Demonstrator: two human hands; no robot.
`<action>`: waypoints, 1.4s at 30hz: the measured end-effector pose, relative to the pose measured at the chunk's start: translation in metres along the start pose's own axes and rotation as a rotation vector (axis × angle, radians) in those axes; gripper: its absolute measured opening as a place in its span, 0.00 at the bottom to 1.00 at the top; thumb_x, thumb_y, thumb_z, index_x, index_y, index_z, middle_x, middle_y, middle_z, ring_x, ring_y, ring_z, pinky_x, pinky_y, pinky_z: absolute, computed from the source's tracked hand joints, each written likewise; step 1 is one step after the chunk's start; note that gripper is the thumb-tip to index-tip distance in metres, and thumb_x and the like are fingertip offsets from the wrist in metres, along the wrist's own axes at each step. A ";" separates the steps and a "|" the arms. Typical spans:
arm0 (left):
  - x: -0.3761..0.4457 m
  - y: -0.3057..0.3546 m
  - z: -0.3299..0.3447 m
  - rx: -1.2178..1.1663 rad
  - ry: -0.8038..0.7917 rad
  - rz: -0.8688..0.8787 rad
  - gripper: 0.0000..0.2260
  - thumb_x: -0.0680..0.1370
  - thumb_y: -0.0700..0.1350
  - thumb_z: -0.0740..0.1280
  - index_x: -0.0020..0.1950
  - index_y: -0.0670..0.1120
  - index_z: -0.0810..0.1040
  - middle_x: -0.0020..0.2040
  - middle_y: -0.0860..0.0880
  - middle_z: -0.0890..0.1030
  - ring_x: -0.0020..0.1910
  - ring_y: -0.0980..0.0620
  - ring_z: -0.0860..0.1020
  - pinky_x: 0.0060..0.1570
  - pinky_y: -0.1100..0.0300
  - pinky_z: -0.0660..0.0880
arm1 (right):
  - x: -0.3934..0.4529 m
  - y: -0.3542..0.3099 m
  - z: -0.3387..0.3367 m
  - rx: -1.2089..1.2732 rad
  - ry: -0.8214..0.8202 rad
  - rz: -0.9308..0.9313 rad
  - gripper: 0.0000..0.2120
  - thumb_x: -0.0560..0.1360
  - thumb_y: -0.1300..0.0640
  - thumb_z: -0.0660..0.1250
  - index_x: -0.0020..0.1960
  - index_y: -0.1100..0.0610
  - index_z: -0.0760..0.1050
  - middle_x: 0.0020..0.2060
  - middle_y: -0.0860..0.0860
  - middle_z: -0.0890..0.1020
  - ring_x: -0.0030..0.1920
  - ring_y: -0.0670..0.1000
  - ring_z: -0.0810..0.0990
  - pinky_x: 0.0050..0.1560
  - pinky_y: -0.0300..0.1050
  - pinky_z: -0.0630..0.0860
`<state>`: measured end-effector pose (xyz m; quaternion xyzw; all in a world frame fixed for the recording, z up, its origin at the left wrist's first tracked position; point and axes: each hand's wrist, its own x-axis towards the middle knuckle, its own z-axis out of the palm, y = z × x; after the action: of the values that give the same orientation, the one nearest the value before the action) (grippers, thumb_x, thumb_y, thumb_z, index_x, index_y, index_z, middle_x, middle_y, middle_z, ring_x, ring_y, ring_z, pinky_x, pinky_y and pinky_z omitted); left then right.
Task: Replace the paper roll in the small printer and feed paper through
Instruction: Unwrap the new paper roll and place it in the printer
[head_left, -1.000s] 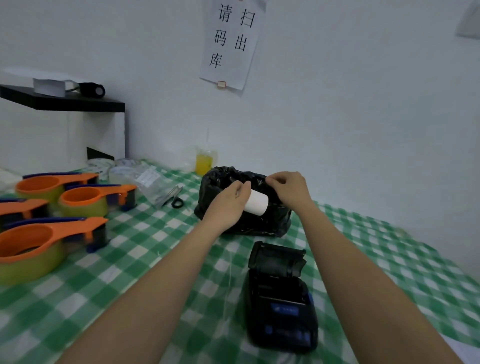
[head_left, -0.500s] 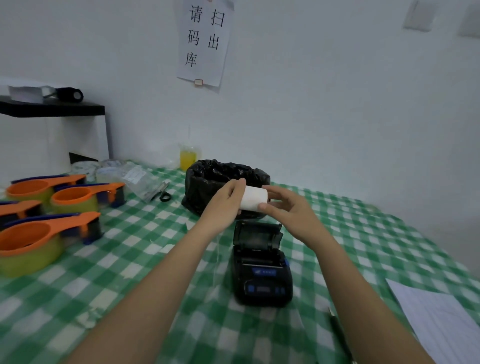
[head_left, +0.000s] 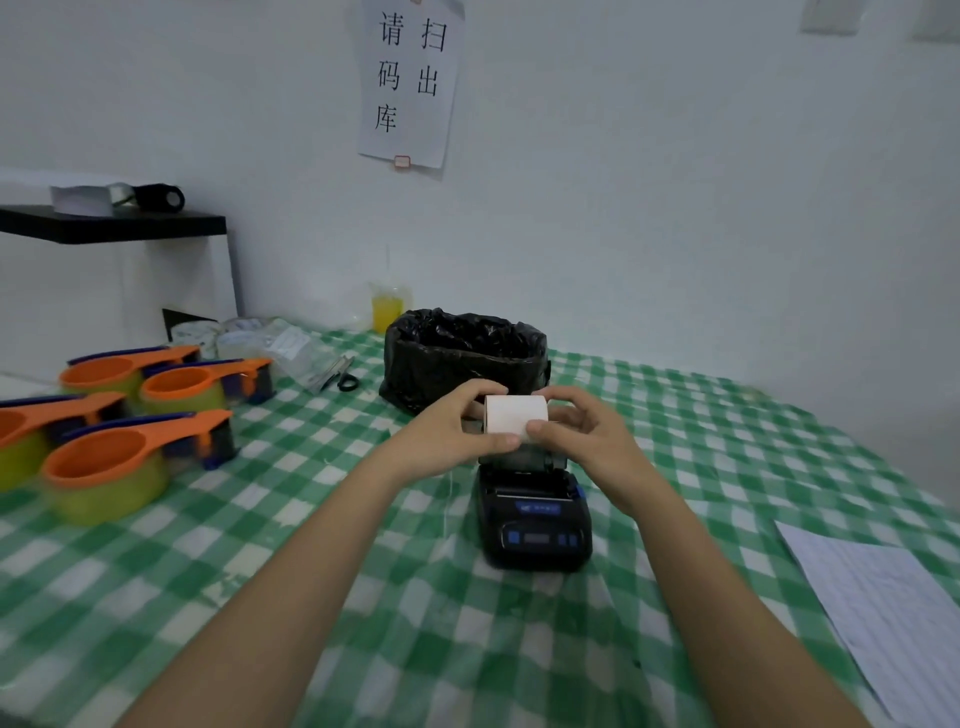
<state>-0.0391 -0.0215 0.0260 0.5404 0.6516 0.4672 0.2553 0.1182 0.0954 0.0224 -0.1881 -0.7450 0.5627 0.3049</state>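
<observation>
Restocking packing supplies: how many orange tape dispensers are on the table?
4, all at the table's left: two behind, two nearer. More may sit beyond the frame's edge.

Roll: white paper roll (head_left: 515, 414) held level between both hands, above the open back of the printer (head_left: 532, 512).
Left hand (head_left: 457, 431): grips the roll's left end, thumb under its front.
Right hand (head_left: 582, 434): grips the right end, thumb on the front edge.
Printer: black, on the green checked table (head_left: 363, 597), lid apparently open.
Bag: black bag (head_left: 462, 351) just behind the hands.
Left side: orange tape dispensers (head_left: 135, 452).
</observation>
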 end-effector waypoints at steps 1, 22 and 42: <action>-0.001 -0.001 0.000 -0.001 0.029 0.032 0.21 0.70 0.49 0.74 0.61 0.55 0.72 0.56 0.50 0.78 0.49 0.52 0.80 0.51 0.56 0.79 | -0.001 0.000 0.000 -0.006 0.002 0.005 0.14 0.71 0.61 0.71 0.55 0.53 0.77 0.50 0.58 0.83 0.44 0.49 0.84 0.41 0.41 0.80; 0.013 -0.015 0.028 0.365 0.101 0.109 0.20 0.72 0.48 0.72 0.63 0.52 0.75 0.60 0.49 0.73 0.58 0.51 0.70 0.50 0.65 0.67 | -0.010 0.027 -0.026 -0.282 0.041 0.034 0.14 0.68 0.60 0.74 0.52 0.51 0.78 0.53 0.55 0.82 0.48 0.51 0.83 0.50 0.48 0.82; 0.034 -0.033 0.032 0.412 0.219 -0.006 0.14 0.79 0.44 0.61 0.65 0.49 0.76 0.66 0.50 0.76 0.66 0.50 0.72 0.65 0.53 0.70 | 0.018 0.023 -0.013 -0.849 -0.223 0.206 0.14 0.67 0.57 0.75 0.51 0.54 0.81 0.49 0.53 0.84 0.49 0.51 0.81 0.50 0.43 0.77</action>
<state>-0.0378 0.0213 -0.0113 0.5254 0.7584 0.3795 0.0689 0.1126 0.1228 0.0075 -0.3078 -0.9156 0.2515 0.0610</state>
